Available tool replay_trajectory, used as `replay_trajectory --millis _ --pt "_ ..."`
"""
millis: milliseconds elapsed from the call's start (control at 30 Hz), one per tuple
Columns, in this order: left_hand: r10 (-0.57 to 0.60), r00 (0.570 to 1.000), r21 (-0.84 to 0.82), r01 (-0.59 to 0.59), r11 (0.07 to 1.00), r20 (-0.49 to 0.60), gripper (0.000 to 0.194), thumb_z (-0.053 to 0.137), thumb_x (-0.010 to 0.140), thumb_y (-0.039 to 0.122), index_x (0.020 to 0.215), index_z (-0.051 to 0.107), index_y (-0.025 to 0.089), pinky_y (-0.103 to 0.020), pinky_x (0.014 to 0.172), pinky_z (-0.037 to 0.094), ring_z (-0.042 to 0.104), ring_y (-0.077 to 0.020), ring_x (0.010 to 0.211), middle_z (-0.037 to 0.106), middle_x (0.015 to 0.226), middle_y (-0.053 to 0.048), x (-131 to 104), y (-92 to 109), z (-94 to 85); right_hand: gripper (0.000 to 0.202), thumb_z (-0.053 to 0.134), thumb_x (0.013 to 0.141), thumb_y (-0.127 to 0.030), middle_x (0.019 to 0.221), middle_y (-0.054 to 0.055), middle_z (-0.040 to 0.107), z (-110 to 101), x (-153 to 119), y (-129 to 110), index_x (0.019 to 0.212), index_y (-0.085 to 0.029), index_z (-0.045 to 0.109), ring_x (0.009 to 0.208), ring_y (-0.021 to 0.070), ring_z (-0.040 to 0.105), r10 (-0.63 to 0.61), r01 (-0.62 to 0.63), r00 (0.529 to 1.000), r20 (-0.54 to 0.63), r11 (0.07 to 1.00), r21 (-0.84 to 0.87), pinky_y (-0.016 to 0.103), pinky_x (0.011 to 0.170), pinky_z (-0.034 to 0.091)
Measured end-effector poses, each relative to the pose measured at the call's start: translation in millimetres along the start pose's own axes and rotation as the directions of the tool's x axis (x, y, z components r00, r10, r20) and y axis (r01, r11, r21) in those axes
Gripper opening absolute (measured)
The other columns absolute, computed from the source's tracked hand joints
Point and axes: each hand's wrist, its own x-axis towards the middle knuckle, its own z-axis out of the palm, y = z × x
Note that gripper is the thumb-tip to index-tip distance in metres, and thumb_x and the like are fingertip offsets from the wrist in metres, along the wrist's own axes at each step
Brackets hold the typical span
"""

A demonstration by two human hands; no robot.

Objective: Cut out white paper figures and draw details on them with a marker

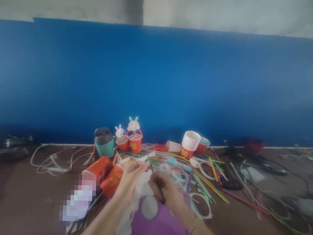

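Observation:
My right hand (pixel 169 193) grips a pair of dark-handled scissors (pixel 158 186), blades pointing up and away. Close beside the blades, my left hand (pixel 132 176) has its thumb and fingers pinched on a piece of white paper (pixel 144 185); how much of it lies behind the fingers is hidden. Below both hands a pale round disc (pixel 150 207) with a bluish rim rests on a purple sheet (pixel 165 222). An orange paper cup (pixel 112 181) lies tipped over by my left wrist. To the right of my right wrist is a white paper ring (pixel 204 205).
Paper rabbits (pixel 134 125) stand in cups at the back, near a teal bottle (pixel 104 143). Stacked white cups (pixel 191 141) stand right of centre. Coloured strips (pixel 213 188) and tape scatter rightward. White cables (pixel 52 160) lie left, before a blue wall (pixel 157 80).

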Motion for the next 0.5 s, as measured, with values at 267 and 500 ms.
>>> replay_trajectory --millis 267,500 --pt "-0.017 0.982 0.294 -0.040 0.955 0.189 0.022 0.075 0.064 0.035 0.058 0.067 0.015 -0.029 0.064 0.041 0.058 -0.0197 0.067 0.067 0.068 -0.007 7 -1 -1.9 0.040 0.067 0.068 -0.054 0.036 -0.009 0.043 -11 4 -1 0.062 -0.019 0.050 0.029 0.0058 0.037 -0.047 0.052 0.996 -0.070 0.995 0.083 0.018 0.032 0.028" --pt "-0.061 0.972 0.200 0.015 0.980 0.227 0.028 0.075 0.068 0.040 0.067 0.066 0.014 -0.025 0.059 0.036 0.054 -0.0149 0.060 0.064 0.063 -0.004 2 -2 2.6 0.041 0.064 0.071 -0.057 0.036 -0.004 0.050 -11 1 -8 0.066 -0.018 0.054 0.032 0.0084 0.041 -0.081 0.092 0.987 -0.142 0.994 0.067 0.020 0.035 0.032"
